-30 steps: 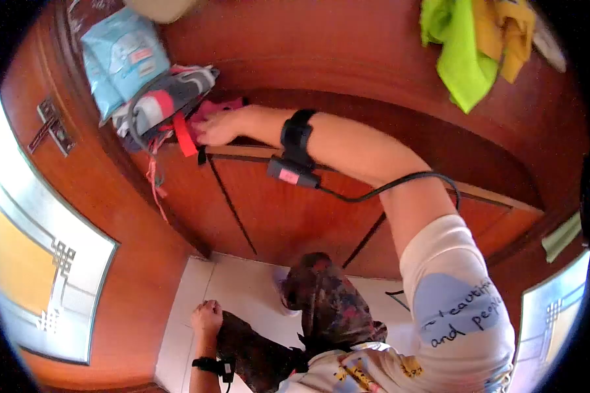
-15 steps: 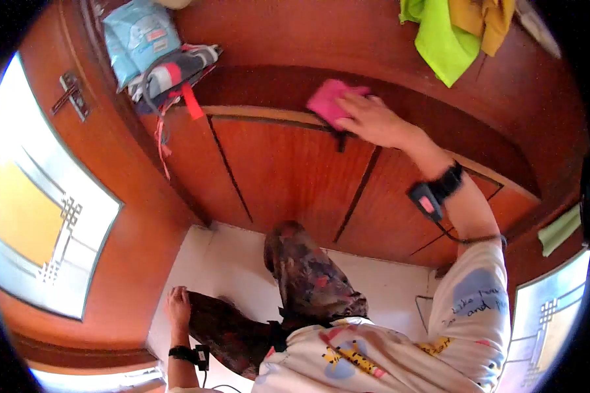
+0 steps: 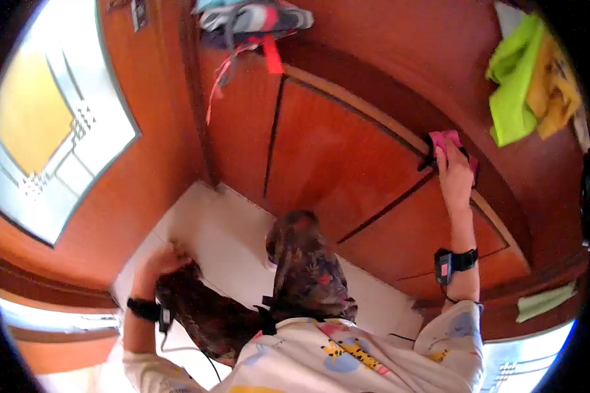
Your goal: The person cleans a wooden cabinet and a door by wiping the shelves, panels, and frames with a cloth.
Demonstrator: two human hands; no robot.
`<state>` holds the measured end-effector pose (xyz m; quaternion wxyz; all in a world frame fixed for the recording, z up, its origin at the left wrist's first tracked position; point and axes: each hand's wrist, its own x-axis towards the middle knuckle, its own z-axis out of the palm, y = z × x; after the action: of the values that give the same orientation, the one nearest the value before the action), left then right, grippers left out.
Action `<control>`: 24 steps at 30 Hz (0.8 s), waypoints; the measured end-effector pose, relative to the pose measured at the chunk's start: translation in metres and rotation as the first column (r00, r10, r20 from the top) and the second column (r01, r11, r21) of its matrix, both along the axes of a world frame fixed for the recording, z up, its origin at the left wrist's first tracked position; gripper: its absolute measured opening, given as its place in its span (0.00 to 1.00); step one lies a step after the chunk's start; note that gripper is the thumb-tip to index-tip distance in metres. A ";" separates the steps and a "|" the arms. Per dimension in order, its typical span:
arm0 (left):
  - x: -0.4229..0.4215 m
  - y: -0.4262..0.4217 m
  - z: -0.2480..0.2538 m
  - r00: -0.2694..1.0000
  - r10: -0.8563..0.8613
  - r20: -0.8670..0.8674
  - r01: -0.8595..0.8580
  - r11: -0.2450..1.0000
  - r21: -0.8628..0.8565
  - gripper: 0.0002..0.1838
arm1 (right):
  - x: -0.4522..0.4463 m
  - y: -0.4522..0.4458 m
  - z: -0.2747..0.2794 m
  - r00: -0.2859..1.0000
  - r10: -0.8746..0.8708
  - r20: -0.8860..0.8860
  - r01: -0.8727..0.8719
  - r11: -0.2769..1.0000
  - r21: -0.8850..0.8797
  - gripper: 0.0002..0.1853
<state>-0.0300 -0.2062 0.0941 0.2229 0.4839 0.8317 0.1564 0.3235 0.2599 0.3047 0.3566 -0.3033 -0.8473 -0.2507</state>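
Note:
A pink cloth lies under the fingers of my right hand, at the front edge of the curved brown shelf. The fingers bend over the cloth and hold it against the wood. Below the shelf are reddish-brown cabinet doors. My left hand hangs low on the left, above the floor and near my leg, touching no furniture. Motion blur hides how its fingers are set.
Folded clothes with a red strap sit at the shelf's left end. Green and yellow cloths are at the upper right. A door with a glass panel stands left. Pale floor tiles lie below.
My right hand has moved from the pile at the shelf's left end to the right, taking the pink cloth along. The view has turned, and my left hand has shifted.

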 end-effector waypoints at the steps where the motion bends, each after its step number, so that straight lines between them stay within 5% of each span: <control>1: -0.014 0.009 -0.003 0.990 -0.073 0.120 0.065 0.995 0.074 0.18 | -0.016 -0.007 0.002 0.999 0.017 0.032 -0.017 1.000 0.010 0.17; 5: -0.030 0.071 0.026 0.981 -0.121 -0.148 0.144 0.977 0.157 0.21 | -0.068 -0.016 0.001 0.989 0.144 -0.028 -0.144 0.989 -0.012 0.17; 8: -0.027 0.103 0.055 0.982 -0.158 -0.102 0.164 0.985 0.050 0.23 | -0.110 -0.015 -0.005 0.983 0.174 -0.056 -0.170 0.983 0.068 0.17; 11: -0.040 0.124 0.011 0.981 -0.187 0.046 0.176 0.968 0.181 0.24 | -0.149 -0.025 0.000 0.973 0.208 -0.099 -0.198 0.974 0.106 0.17; 14: -0.043 0.128 -0.033 0.949 -0.277 0.150 0.230 0.935 0.271 0.26 | -0.182 -0.050 0.007 0.967 0.139 -0.214 -0.155 0.986 -0.057 0.18; 16: -0.042 0.122 -0.046 0.910 -0.228 0.346 0.115 0.942 0.317 0.27 | -0.206 -0.073 0.008 0.802 0.291 -0.521 -0.508 0.791 -0.341 0.17; 17: -0.043 0.123 -0.050 0.902 -0.236 0.361 0.117 0.939 0.323 0.27 | -0.215 -0.078 0.006 0.738 0.306 -0.601 -0.648 0.568 -0.507 0.20; 19: -0.042 0.120 -0.057 0.862 -0.051 0.505 -0.097 0.960 0.263 0.30 | -0.243 -0.102 -0.021 0.596 0.100 -0.796 -0.799 0.169 -0.577 0.22; 21: -0.028 0.116 -0.041 0.712 -0.078 0.698 -0.429 0.738 0.521 0.37 | -0.270 -0.148 -0.034 0.631 -0.053 -0.774 -0.763 -0.224 -0.607 0.22; 23: -0.036 0.120 -0.036 0.612 -0.213 0.761 -0.583 0.529 0.617 0.39 | -0.293 -0.154 -0.071 0.702 -0.106 -0.704 -0.679 -0.398 -0.617 0.21; 24: -0.041 0.117 -0.030 0.610 -0.181 0.771 -0.605 0.522 0.601 0.39 | -0.302 -0.164 -0.085 0.712 -0.097 -0.695 -0.660 -0.429 -0.616 0.21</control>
<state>-0.0708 -0.0888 0.0637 0.2705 0.2940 0.5366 0.7433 0.0213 0.0962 0.2196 0.2064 -0.2377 -0.6076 0.7292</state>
